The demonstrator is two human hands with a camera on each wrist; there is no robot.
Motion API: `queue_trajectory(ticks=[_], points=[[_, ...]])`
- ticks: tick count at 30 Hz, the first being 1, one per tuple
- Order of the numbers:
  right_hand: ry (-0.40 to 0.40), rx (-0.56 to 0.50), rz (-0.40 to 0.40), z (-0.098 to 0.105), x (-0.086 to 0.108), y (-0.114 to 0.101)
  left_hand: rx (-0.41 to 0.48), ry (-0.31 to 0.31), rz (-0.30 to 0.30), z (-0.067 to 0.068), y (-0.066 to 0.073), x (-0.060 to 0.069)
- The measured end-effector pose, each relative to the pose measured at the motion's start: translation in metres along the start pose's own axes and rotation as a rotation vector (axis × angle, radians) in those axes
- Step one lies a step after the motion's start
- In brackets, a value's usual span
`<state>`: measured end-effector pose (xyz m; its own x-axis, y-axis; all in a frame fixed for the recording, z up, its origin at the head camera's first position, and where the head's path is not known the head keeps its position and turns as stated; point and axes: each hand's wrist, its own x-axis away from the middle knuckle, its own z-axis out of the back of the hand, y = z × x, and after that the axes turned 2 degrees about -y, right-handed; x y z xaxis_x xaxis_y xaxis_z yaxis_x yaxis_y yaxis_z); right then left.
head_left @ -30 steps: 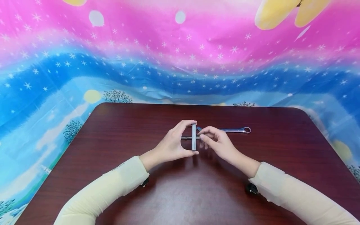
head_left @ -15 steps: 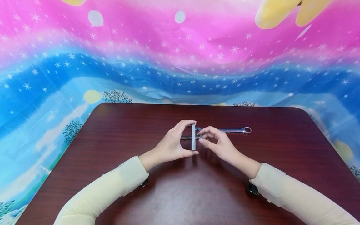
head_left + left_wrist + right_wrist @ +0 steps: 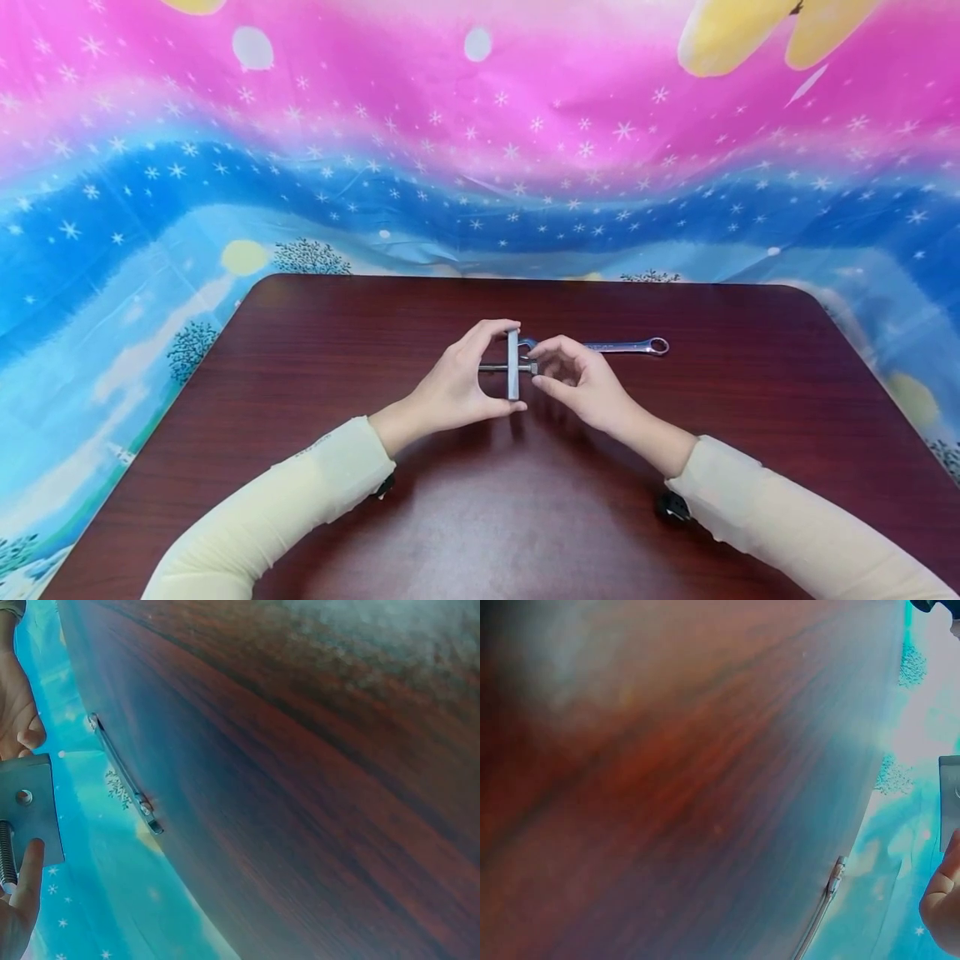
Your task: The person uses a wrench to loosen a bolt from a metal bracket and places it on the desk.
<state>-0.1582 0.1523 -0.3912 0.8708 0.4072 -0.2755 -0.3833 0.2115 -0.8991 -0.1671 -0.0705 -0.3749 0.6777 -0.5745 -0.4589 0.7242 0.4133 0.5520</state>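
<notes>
My left hand (image 3: 459,371) grips a grey metal plate (image 3: 513,365) upright by its upper and lower edges. A threaded bolt (image 3: 493,367) passes through the plate, its shank toward my left palm. On the plate's right side is the bolt's head, with the thumb and fingers of my right hand (image 3: 588,383) curled round it; some of these fingers are blurred. The left wrist view shows a round hole in the plate (image 3: 34,814) beside the bolt (image 3: 6,855). Only an edge of the plate (image 3: 949,806) appears in the right wrist view, above a thumb.
A combination wrench (image 3: 626,347) lies on the dark wooden table (image 3: 375,325) behind my right hand, its other end partly hidden by the fingers. Past the table's far edge hangs a colourful printed cloth (image 3: 480,167).
My right fingers have shifted round the bolt and spread a little, so its head shows more. The plate and left hand have drifted slightly left in view. The wrench lies where it was.
</notes>
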Motion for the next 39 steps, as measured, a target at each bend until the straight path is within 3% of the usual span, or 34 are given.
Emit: queue_trajectory(ticks=[10,15,23,31,39], points=[[-0.041,-0.055,-0.017,0.0008,0.0003,0.0009,0.010,-0.009,0.006,-0.0001,0.0026,0.0013],[-0.020,-0.046,-0.035,0.0007,-0.0003,-0.0018,0.014,-0.010,-0.010,-0.0005,0.0033,0.0009],[-0.002,0.066,0.027,0.0014,0.0014,0.0002,0.009,-0.010,0.016,0.0004,0.0018,0.0014],[-0.043,-0.029,-0.014,0.0038,0.0009,0.0040,0.012,-0.022,0.004,-0.0002,0.0021,0.0002],[-0.022,-0.006,-0.018,0.0041,0.0002,0.0014,0.015,-0.033,0.013,0.0002,0.0038,0.0004]])
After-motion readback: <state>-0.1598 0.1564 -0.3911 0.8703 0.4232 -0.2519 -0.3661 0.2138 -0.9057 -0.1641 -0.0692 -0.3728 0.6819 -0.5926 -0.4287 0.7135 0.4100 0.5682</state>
